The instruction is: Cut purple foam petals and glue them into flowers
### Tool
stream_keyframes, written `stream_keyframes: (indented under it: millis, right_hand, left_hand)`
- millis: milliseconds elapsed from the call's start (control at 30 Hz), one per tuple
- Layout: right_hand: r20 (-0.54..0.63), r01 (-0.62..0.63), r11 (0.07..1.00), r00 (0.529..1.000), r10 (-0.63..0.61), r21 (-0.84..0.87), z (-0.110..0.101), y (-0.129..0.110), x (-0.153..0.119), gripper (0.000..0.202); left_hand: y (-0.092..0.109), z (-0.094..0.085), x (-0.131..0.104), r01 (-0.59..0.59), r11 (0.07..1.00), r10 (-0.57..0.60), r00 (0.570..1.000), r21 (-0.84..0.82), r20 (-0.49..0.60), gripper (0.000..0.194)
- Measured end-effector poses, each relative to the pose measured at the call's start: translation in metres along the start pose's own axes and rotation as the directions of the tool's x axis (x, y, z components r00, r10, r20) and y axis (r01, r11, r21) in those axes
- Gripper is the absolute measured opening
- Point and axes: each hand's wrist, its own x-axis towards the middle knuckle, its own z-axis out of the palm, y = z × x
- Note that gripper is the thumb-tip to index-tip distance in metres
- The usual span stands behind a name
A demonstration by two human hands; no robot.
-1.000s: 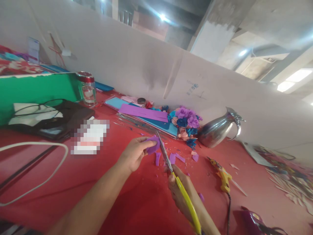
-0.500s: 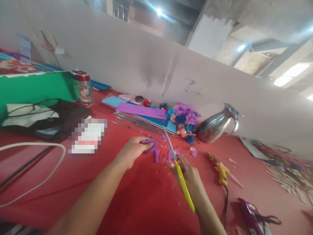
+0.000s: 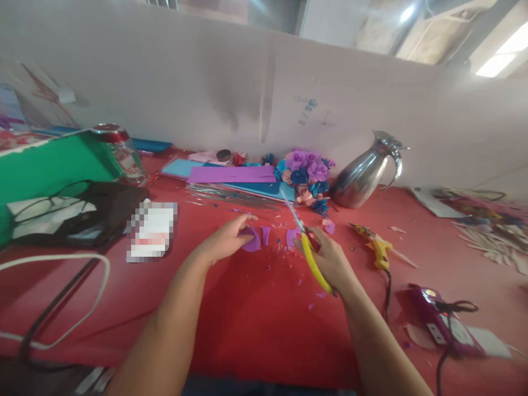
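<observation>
The likeliest mishap is a mix-up: the rounded purple paper piece, under the left hand midway between the far and near edges of the red table, is just beside purple offcuts of matching colour, and could get lost among them if the fingers let it slide. That hand is loosely curled, thumb and index finger parted, thumb against the paper; whether it grips or merely rests there cannot be told. The right hand is wrapped around yellow-handled scissors, their slim metal blades aimed at the far edge, so a careless forward push could snag the paper flowers, ruffled and tightly layered. Along that edge, a smooth, flat purple sheet contrasts with thin silvery wires, while a round-bellied steel jug gleams near the flowers
</observation>
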Motion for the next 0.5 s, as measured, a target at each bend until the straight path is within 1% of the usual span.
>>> stream_keyframes:
  millis: [33, 67, 100, 133, 200, 267, 333, 367, 400, 433, 467, 500]
  right_hand:
    - [-0.005, -0.025, 0.98, 1.0, 0.025, -0.197, -0.001, 0.0, 0.001, 0.04]
    - [0.005, -0.05, 0.932, 0.998, 0.056, -0.359, -0.001, 0.0, 0.001, 0.04]
    - [0.026, -0.062, 0.88, 0.996, 0.084, -0.471, -0.001, -0.001, 0.0, 0.04]
    - [0.056, -0.055, 0.844, 0.993, 0.099, -0.534, -0.001, -0.001, -0.001, 0.039]
    - [0.134, 0.005, 0.811, 0.987, 0.091, -0.585, -0.003, -0.002, -0.005, 0.038]
    - [0.192, 0.073, 0.797, 0.98, 0.054, -0.599, -0.007, -0.003, -0.009, 0.04]
    - [0.207, 0.125, 0.796, 0.978, 0.0, -0.592, -0.012, -0.004, -0.014, 0.04]
    - [0.176, 0.122, 0.808, 0.984, -0.022, -0.576, -0.014, -0.005, -0.015, 0.038]
    - [0.116, 0.098, 0.835, 0.992, -0.041, -0.542, -0.014, -0.007, -0.017, 0.035]
    - [0.052, 0.076, 0.879, 0.997, -0.059, -0.471, -0.013, -0.009, -0.017, 0.032]
    - [0.014, 0.079, 0.934, 0.997, -0.078, -0.347, -0.011, -0.011, -0.018, 0.032]
    - [0.015, 0.098, 0.981, 0.995, -0.097, -0.17, -0.006, -0.013, -0.018, 0.034]
  left_hand:
    - [0.004, 0.001, -0.002, -0.013, 1.0, 0.013, 1.0, -0.016, 0.007, 0.046]
    - [0.007, 0.002, -0.003, -0.029, 0.999, 0.03, 1.0, -0.033, 0.011, 0.045]
    - [0.011, 0.003, -0.004, -0.049, 0.997, 0.05, 0.999, -0.051, 0.013, 0.046]
    - [0.014, 0.003, -0.005, -0.07, 0.995, 0.072, 0.997, -0.07, 0.018, 0.047]
    - [0.019, 0.002, -0.008, -0.111, 0.988, 0.115, 0.993, -0.108, 0.031, 0.049]
    - [0.022, 0.0, -0.01, -0.144, 0.978, 0.152, 0.987, -0.148, 0.046, 0.052]
    - [0.023, 0.0, -0.011, -0.163, 0.97, 0.179, 0.981, -0.181, 0.073, 0.053]
    - [0.023, 0.0, -0.011, -0.168, 0.967, 0.188, 0.978, -0.192, 0.091, 0.053]
    - [0.023, 0.001, -0.011, -0.17, 0.965, 0.194, 0.975, -0.198, 0.111, 0.054]
    - [0.022, 0.003, -0.011, -0.171, 0.965, 0.199, 0.971, -0.201, 0.13, 0.055]
    - [0.023, 0.005, -0.01, -0.171, 0.964, 0.203, 0.968, -0.203, 0.148, 0.056]
    - [0.023, 0.007, -0.01, -0.172, 0.963, 0.207, 0.964, -0.206, 0.165, 0.057]
